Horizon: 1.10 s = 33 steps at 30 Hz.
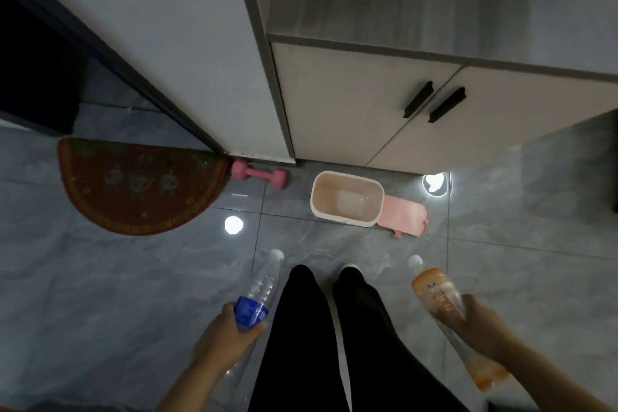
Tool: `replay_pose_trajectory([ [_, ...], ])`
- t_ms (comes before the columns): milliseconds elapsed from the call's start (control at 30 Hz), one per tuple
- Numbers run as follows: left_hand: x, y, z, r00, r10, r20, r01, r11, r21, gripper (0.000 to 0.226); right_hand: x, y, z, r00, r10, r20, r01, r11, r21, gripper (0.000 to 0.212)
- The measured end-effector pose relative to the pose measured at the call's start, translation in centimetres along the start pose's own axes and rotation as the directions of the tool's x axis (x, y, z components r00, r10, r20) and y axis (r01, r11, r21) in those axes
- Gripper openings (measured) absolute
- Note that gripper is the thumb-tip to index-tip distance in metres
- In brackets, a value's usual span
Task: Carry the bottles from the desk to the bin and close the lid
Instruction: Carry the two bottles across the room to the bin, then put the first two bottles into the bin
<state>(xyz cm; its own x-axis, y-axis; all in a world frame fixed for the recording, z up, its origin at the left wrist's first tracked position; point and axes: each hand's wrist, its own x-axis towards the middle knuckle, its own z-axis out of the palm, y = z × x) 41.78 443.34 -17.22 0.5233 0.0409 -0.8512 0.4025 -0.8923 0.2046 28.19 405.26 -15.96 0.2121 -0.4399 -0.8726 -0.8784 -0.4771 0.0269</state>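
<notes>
Carrying part looks mostly done: the left hand [230,331] grips a clear water bottle [262,284] and the right hand [481,324] an orange drink bottle [444,308], both caps pointing ahead. Just ahead on the floor the bin [347,199] stands open, nothing visible inside, with its pink lid [403,216] lying beside it, so dropping them in and closing up is still left.

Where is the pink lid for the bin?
In the head view the pink lid lies on the floor, right against the open bin's right side, in front of the cabinet.
</notes>
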Motion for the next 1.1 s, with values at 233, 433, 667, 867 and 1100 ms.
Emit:
replay_pose_trajectory([
  [233, 7.9, 7.8, 1.0, 0.979, 0.177, 0.106, -0.198, 0.948, 0.250, 0.049, 4.2, -4.6, 1.0, 0.986, -0.164, -0.032, 0.165, 0.986, 0.039, 0.047],
  [433, 16.4, 14.4, 5.2, 0.930, 0.362, 0.066, -0.348, 0.806, 0.479, 0.063, 11.2, -6.6, 2.7, 0.970, -0.228, -0.080, 0.232, 0.972, 0.044, 0.057],
  [667, 28.0, 19.7, 10.9, 0.811, 0.569, 0.137, -0.474, 0.501, 0.724, 0.066, 19.5, -8.3, 7.0, 0.946, -0.292, -0.142, 0.309, 0.943, 0.124, 0.046],
  [867, 36.5, 23.5, 16.0, 0.708, 0.652, 0.271, -0.497, 0.187, 0.847, 0.065, 25.3, -9.1, 9.8, 0.929, -0.298, -0.220, 0.338, 0.924, 0.177, 0.088],
  [1100, 44.2, 25.4, 22.2, 0.666, 0.656, 0.356, -0.460, -0.015, 0.888, 0.046, 29.8, -9.3, 11.3, 0.937, -0.310, -0.159, 0.329, 0.938, 0.107, 0.082],
])
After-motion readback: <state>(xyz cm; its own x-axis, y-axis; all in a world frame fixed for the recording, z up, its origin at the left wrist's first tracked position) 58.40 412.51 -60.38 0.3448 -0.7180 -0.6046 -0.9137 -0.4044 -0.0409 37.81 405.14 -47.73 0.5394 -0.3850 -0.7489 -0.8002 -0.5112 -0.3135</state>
